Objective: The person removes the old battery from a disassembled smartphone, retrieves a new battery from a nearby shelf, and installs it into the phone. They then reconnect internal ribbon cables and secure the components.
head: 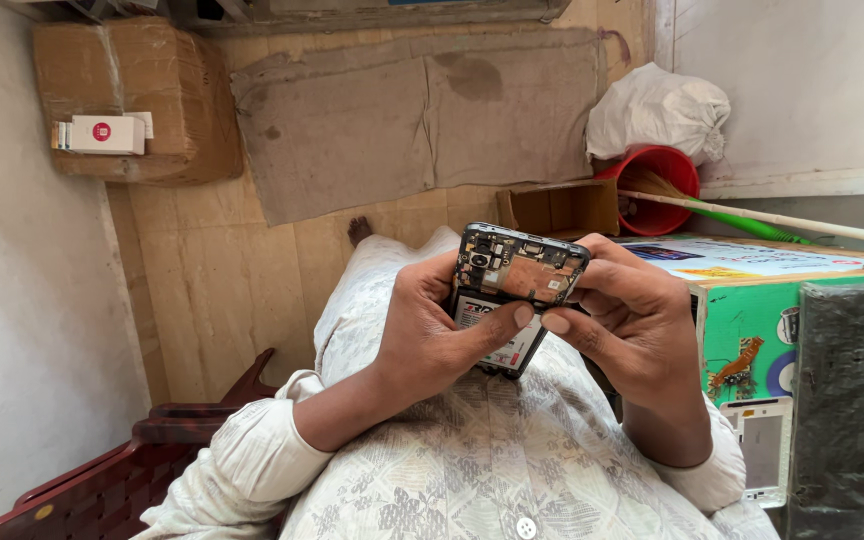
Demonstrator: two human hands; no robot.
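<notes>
Shirt [472, 470] fills the bottom of the head view, pale patterned cloth with a button low down, sleeves rolled at both forearms. Above it, both hands meet on an opened phone [514, 290], back cover off, circuit board and camera module at the top end, battery with a label lower down. Phone sits over the lap, tilted, top end away from the body. Left hand [432, 330] wraps the left edge, fingers curled behind, thumb lying across the battery. Right hand [632, 320] closes on the right edge, thumb tip pressing the battery next to the left thumb; thumb tips almost touching. Both grips tight on the phone, nothing else held.

Handling guess: light, stiff, but fragile with the board bare; safer held by the frame edges than by the board or flex parts. Frame looks smooth, could slip.

Around: red chair [122, 470] lower left, cardboard box [132, 95] upper left, red bucket [657, 180] with a white sack on it, green table [802, 300] at right.
</notes>
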